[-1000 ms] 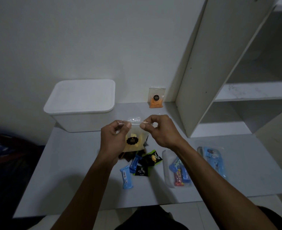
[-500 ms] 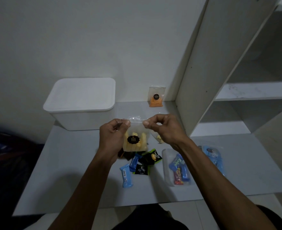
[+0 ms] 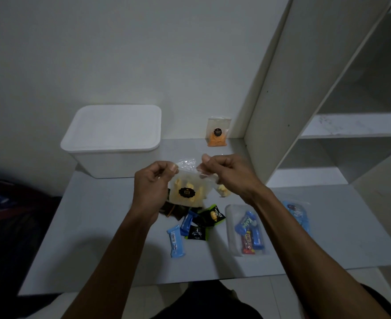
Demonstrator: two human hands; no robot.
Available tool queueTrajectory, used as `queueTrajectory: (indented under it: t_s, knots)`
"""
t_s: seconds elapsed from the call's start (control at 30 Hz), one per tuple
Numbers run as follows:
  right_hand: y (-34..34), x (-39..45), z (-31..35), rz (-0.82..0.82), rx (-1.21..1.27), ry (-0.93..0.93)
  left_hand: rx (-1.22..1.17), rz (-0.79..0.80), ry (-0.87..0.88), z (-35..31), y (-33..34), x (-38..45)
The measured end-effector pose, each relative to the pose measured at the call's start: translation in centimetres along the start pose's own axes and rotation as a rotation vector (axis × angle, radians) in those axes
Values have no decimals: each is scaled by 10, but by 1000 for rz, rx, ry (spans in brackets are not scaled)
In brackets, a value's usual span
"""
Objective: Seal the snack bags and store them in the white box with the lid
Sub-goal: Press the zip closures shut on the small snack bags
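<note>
Up above the tabletop [image 3: 102,226], the left hand [image 3: 154,183] and right hand [image 3: 230,173] each have fingers pinched on the top edge of the clear snack bag [image 3: 188,189].

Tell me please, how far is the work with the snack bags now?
Done: nothing looks stored; the white box has its lid on, and whether bags are inside is hidden.
In hand: the left hand and right hand pinch the top of the clear bag of yellow snacks above the table.
Left: the orange snack bag, the candy bag, the blue-wrapper bag and loose wrapped candies.
</note>
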State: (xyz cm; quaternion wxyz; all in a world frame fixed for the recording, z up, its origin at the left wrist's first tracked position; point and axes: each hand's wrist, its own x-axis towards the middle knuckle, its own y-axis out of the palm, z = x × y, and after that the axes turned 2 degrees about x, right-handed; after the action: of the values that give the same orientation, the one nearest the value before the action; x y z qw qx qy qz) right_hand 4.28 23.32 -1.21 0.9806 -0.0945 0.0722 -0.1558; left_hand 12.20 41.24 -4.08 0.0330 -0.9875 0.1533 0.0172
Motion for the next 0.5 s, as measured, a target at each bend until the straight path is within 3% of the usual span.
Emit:
queueTrajectory:
  t_s: [0.13, 0.3, 0.43, 0.5]
  knots:
    - [7, 6, 7, 73, -185, -31, 52, 36, 34, 4, 1, 0]
    - [8, 6, 8, 120, -136, 4, 78, -10, 40, 3, 2, 0]
    - [20, 8, -2, 0, -151, -1, 66, -208, -13, 2, 8, -4]
    - [28, 10, -9, -66, -157, -5, 94, -187, -75, -1, 13, -7]
